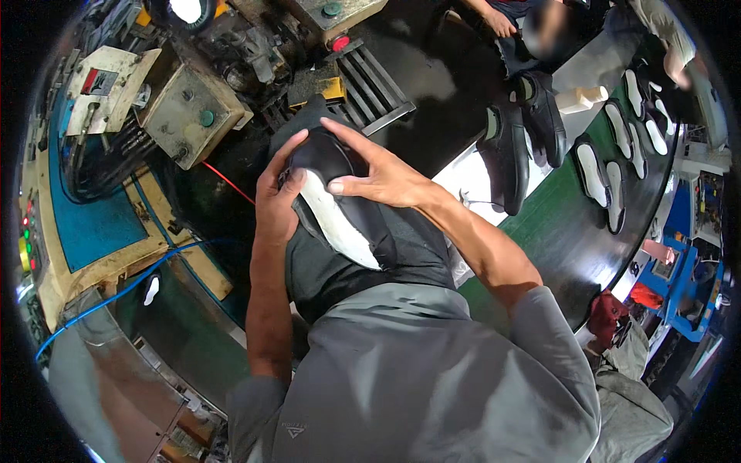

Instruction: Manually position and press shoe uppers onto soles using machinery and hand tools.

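A black shoe upper [363, 220] with a long white bottom piece [337, 224] facing up lies over my lap. My left hand [278, 189] is wrapped round its left side near the far end, with the thumb pressed at the white edge. My right hand [382, 174] grips the far right side, fingers stretched over the rounded black end and thumb against the rim beside the white. The underside of the shoe upper is hidden from view.
Ahead stands a machine with a grey control box [189, 116] and a metal slatted rack [370, 85]. To the right, black shoes [507, 158] stand beside a green conveyor belt [552, 220] carrying several white-bottomed uppers [593, 174]. A blue hose [116, 297] curves at left. Another person's hand [500, 21] shows at the top.
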Demonstrator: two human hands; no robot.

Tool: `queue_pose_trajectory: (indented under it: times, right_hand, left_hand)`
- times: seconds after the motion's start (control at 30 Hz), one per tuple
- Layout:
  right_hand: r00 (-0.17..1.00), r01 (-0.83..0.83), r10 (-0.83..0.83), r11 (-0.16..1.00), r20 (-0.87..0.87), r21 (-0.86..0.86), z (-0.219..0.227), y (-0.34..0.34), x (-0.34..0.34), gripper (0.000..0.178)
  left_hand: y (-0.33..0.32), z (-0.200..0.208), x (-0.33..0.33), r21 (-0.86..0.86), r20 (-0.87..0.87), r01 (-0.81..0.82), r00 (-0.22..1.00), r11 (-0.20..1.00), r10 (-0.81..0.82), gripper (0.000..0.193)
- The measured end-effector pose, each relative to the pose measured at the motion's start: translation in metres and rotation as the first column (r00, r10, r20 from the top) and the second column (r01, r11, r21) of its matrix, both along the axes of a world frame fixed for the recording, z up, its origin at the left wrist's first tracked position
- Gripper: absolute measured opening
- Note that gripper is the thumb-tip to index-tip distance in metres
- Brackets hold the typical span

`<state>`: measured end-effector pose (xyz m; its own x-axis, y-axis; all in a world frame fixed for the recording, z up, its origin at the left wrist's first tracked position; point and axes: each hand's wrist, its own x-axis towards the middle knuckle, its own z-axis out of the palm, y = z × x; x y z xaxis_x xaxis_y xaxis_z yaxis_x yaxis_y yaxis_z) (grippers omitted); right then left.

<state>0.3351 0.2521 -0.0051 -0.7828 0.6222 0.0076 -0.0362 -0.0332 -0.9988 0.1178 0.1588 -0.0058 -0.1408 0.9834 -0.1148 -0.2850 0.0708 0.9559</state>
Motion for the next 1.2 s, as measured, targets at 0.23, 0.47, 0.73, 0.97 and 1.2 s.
queue_pose_trajectory:
  times: [0.23, 0.47, 0.73, 0.97, 1.2]
  right_hand:
    - [0.987, 0.119, -0.123, 0.992, 0.103, 0.042, -0.033, 0.001, -0.009, 0.087]
    - [0.990, 0.108, -0.140, 0.864, -0.028, -0.492, -0.056, 0.008, 0.002, 0.085]
    - [0.978, 0.172, -0.132, 0.947, 0.161, -0.272, -0.051, 0.011, -0.007, 0.096]
    - [0.903, 0.255, -0.238, 0.967, 0.358, 0.000, -0.048, -0.064, 0.032, 0.105]
    - [0.900, 0.177, -0.069, 0.961, 0.431, -0.214, -0.016, -0.077, 0.064, 0.083]
  left_hand:
    - [0.019, -0.006, 0.026, -0.173, -0.198, -0.067, 0.980, 0.983, 0.033, 0.051]
    - [0.010, -0.045, 0.029, -0.185, 0.348, 0.048, 0.937, 0.982, 0.019, 0.060]
    - [0.020, -0.052, 0.040, -0.202, 0.036, 0.021, 0.999, 0.979, -0.014, 0.055]
    - [-0.027, -0.048, 0.048, -0.283, -0.078, 0.089, 0.990, 0.955, -0.116, 0.078]
    - [-0.075, -0.034, 0.037, -0.477, 0.174, 0.186, 0.978, 0.859, -0.115, 0.079]
